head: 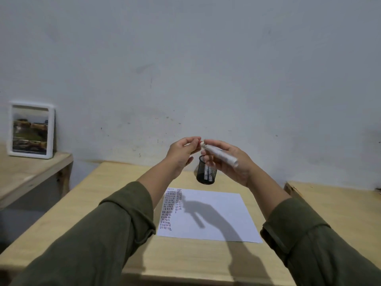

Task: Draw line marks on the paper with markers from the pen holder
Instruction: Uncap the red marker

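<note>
My right hand [231,159] holds a white marker [220,154] raised above the table, its tip end pointing up-left. My left hand [182,153] pinches at that tip end with thumb and forefinger; whether a cap sits between the fingers is hidden. Below the hands stands a black mesh pen holder [206,172] with white markers inside, partly covered by my right fingers. A white sheet of paper [214,215] lies on the wooden table [99,213]. Columns of short dark line marks [170,207] fill the sheet's left edge.
A white-framed picture [31,130] leans against the wall on a lower wooden table at the left. Another wooden table [334,205] stands at the right, with a narrow gap between. The grey wall rises behind the table.
</note>
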